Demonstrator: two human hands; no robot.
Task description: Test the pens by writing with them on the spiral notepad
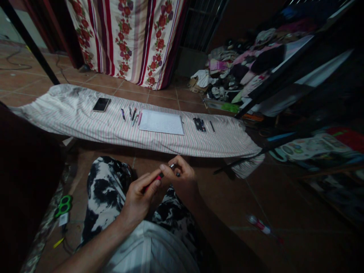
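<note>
One striped cloth (pixel 119 131) beyond the red item (pixel 159 177) — tiled floor (pixel 163 101); floral curtain (pixel 125 41).

A low table (pixel 79 127) under a striped cloth stands on brown floor tiles (pixel 163 101). Beyond the table hangs a curtain (pixel 125 38) with stripes and red flowers. Dark bars (pixel 200 22) rise beside the curtain, and a heap of clothes (pixel 241 66) spreads beyond the table's right end. Near the table's far left end a dark pole (pixel 36 49) slants past a pale wall (pixel 8 24). Light is dim, with deep shadow right of the table.
</note>
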